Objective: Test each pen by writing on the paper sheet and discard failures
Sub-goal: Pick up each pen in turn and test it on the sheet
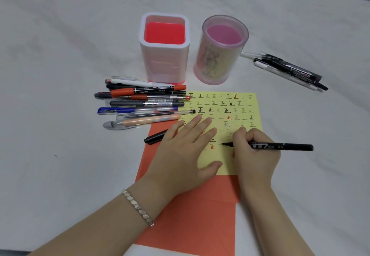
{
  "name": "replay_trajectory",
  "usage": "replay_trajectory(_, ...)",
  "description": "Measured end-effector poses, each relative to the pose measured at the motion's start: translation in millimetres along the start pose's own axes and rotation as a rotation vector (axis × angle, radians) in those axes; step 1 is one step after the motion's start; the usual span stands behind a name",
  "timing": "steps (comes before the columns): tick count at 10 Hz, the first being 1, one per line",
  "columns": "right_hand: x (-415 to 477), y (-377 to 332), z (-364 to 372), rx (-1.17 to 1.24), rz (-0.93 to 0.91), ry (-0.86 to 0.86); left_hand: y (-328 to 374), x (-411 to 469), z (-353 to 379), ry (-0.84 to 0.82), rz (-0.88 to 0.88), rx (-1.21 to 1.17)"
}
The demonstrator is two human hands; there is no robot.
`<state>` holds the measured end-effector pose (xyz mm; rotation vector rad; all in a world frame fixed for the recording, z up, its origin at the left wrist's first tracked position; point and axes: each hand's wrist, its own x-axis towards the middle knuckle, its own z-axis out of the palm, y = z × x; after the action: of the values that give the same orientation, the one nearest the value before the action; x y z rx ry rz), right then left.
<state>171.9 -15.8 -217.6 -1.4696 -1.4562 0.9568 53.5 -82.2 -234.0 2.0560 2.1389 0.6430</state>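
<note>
A yellow paper sheet (238, 111) covered with rows of small written characters lies on an orange sheet (192, 205). My right hand (254, 151) grips a black marker pen (280, 146) with its tip touching the yellow sheet beside a red character. My left hand (186, 147) rests flat on the sheet, fingers straight, holding it down. A black pen cap (155, 136) lies under the left hand's edge. A pile of several pens (144, 101) lies left of the sheet. Another group of pens (288, 69) lies at the right.
Two pen holders stand behind the sheet: a white square one with a red inside (165, 49) and a clear round one with a pink inside (220, 51). Everything lies on a white cloth-covered surface (60, 55).
</note>
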Motion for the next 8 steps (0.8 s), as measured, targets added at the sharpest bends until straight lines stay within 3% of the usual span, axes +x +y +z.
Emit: replay_trajectory(8, 0.4, 3.5, -0.7, 0.040, -0.024, 0.008, 0.5, 0.3, -0.3, 0.002, 0.004, 0.008)
